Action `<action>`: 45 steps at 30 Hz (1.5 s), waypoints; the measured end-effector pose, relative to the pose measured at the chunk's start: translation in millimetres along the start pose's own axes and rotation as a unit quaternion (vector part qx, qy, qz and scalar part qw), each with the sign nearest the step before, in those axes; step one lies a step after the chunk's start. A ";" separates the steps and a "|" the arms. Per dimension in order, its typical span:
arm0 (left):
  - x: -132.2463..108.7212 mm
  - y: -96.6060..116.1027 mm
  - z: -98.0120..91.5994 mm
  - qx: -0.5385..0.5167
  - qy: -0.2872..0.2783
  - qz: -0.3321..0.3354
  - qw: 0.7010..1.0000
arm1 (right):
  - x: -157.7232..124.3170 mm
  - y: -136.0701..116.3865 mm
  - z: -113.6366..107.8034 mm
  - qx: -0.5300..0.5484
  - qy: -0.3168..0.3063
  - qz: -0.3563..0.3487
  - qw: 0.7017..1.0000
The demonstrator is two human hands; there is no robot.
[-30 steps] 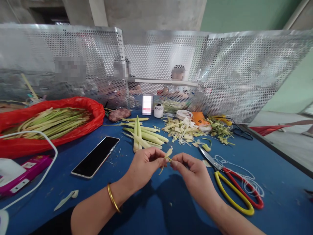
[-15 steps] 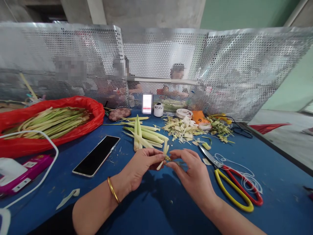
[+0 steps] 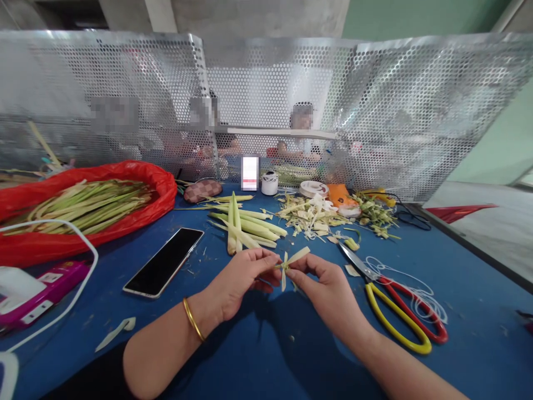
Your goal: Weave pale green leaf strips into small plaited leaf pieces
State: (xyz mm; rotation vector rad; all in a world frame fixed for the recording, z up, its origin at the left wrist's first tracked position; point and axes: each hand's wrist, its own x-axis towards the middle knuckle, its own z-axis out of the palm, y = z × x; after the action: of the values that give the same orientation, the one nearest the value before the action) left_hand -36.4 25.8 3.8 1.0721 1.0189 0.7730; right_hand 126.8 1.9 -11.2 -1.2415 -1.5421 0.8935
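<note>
Between my hands, above the blue table (image 3: 233,355), is a small piece made of pale green leaf strips (image 3: 285,265), with strips sticking out in several directions. My left hand (image 3: 245,278) pinches its left side between thumb and fingers; a gold bangle circles that wrist. My right hand (image 3: 327,280) pinches its right side, the fingertips partly covered by one strip. Just beyond lie several pale green stalks (image 3: 250,226), two of them across the others. To the right, scissors (image 3: 387,294) with one red and one yellow handle lie beside a loose tangle of white string (image 3: 416,289).
A red bag (image 3: 164,189) of long leaf strips stands left, near a black-screened phone (image 3: 164,262) and a magenta power strip (image 3: 50,289). Leaf scraps (image 3: 316,214) are heaped at the back right by a tape roll (image 3: 313,189). Behind stands a perforated metal screen (image 3: 266,83), with people beyond.
The leaf piece has turned between my fingers; one strip now points up and right over my right fingertips, another straight down. Both hands stay in nearly the same place. The view has shifted slightly.
</note>
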 end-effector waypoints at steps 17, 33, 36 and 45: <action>-2.5 -6.6 0.4 -0.091 -0.009 -0.103 0.990 | -1.1 14.8 -3.2 -0.257 0.010 -0.305 0.917; -8.1 0.0 7.5 -0.057 0.008 -0.016 0.998 | 2.6 15.4 -4.6 -0.145 0.042 -0.201 0.968; -8.2 0.6 7.0 -0.050 0.007 -0.008 0.999 | 5.1 15.5 -5.2 -0.102 0.003 -0.186 0.977; -6.4 -6.4 9.6 -0.023 0.047 -0.041 0.998 | 5.3 21.4 -8.6 -0.283 0.021 -0.354 0.891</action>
State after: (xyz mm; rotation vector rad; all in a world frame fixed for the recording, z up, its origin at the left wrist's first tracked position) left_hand -29.6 14.9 0.9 0.9556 1.1133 0.7822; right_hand 141.0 11.7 -27.4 -0.9235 -2.0914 -0.0719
